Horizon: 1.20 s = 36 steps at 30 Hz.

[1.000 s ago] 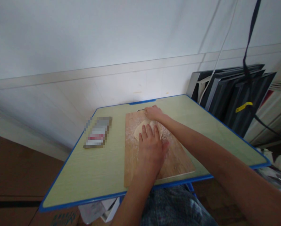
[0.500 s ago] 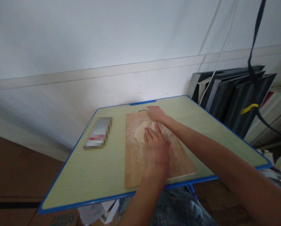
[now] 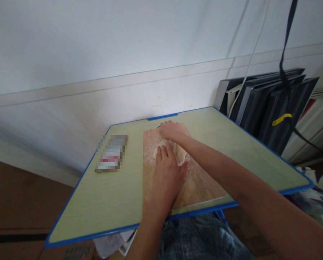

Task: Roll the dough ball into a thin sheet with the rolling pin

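A pale piece of flattened dough (image 3: 180, 154) lies on a wooden cutting board (image 3: 202, 187) dusted with flour. My left hand (image 3: 169, 168) rests palm down over the dough's near and left part, fingers apart and pointing away from me. Farther off, my right hand (image 3: 171, 130) lies flat by the far end of the board, its fingers stretched to the left, just beyond the dough. Whether its fingertips touch the dough or only the board cannot be made out. Both hands hide much of the dough.
The board sits on a light green table (image 3: 118, 202) with a blue rim. A blurred-out flat object (image 3: 112, 153) lies to the left. Dark panels (image 3: 261, 112) lean against the wall at the right, where a black strap (image 3: 284, 72) hangs.
Both hands have shifted left over the dough. More of the dough's right side now shows between them. The camera view has moved slightly.
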{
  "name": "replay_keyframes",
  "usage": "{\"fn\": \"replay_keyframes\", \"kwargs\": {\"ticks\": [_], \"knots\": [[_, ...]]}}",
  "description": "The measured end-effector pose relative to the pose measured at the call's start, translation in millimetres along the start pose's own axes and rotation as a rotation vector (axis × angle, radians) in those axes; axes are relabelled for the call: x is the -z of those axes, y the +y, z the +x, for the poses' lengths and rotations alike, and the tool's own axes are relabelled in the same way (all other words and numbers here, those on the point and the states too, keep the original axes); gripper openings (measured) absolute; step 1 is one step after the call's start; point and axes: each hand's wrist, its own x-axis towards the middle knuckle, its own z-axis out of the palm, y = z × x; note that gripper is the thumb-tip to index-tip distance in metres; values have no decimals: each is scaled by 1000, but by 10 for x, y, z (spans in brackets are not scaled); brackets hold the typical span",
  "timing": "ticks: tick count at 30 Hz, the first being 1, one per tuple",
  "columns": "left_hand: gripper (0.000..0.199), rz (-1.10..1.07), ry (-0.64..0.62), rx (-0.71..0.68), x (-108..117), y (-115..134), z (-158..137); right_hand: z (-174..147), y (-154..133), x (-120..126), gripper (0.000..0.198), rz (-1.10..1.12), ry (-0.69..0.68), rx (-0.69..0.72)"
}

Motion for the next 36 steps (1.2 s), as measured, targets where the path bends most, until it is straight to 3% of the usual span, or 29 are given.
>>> {"fn": "replay_keyframes", "kwargs": {"ticks": [9,19,29,36], "knots": [[74,274,-77,47,-8,428,69,17,307,-69,36,-20,-17,1],[65,-103,-84,24,59,34,41,-19,-22,51,35,-2,-30,19],[73,207,-68,-10,-30,391,68,-21,270,-43,41,-3,-10,33],[69,60,-84,-55,48,209,56,-36,117,-13,42,0,-2,10]]}}
